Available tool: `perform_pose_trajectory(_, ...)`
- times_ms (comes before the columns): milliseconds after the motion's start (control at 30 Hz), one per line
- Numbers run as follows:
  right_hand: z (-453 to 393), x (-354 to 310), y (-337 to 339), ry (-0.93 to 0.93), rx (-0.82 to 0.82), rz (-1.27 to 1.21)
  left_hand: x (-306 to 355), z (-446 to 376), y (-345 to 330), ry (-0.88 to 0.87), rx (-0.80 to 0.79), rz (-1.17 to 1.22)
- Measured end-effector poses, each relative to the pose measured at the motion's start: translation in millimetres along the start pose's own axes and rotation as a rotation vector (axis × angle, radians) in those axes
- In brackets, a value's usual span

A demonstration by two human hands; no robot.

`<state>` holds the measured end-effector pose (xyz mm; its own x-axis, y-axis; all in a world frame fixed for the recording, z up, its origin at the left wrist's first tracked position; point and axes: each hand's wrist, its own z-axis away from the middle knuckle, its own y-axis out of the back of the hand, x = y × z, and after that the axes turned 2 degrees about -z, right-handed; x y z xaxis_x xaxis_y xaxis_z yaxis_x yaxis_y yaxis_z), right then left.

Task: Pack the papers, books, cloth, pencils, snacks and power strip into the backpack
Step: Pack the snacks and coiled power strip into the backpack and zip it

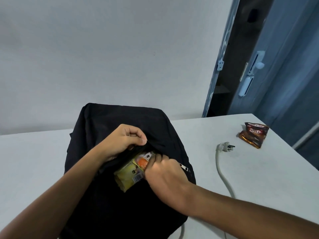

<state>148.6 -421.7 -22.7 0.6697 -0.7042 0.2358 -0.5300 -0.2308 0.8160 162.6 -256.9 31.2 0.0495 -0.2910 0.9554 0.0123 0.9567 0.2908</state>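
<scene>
Yellow snack pack [128, 175] half hidden in black backpack [120, 121] pocket, frame centre; right hand [165, 176] fingers curled gripping it, left hand [124, 140] pinching pocket edge.

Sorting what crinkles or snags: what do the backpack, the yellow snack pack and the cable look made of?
Backpack: matte black woven fabric, seemingly; it folds softly. Yellow snack pack: glossy printed plastic film, creased. Cable: smooth white plastic or rubber sheath, bending easily.
</scene>
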Motion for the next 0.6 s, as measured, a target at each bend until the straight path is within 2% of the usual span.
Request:
perform_pose_trajectory(100,0.7,1.6,-9.9,-0.102,-0.104,0.001,1.7,-2.4,-2.6,0.004,-0.018,-0.018)
perform_pose_trajectory(200,-3.1,2.5,-12.0,-0.123,-0.124,-0.022,2.9,-3.8,-4.3,0.009,-0.016,-0.023)
perform_pose_trajectory(300,-8.2,4.5,0.6,-0.058,-0.069,-0.137,2.0,-3.7,-2.8,0.023,-0.010,0.001)
perform_pose_trajectory(500,-4.3,28.2,8.3,0.225,0.134,-0.093,2.3,-4.7,-2.4,0.032,-0.028,-0.010)
perform_pose_trajectory(600,-4.2,41.9,6.1,0.242,0.153,-0.146,2.9,-2.9,-2.8,0.034,-0.035,-0.005)
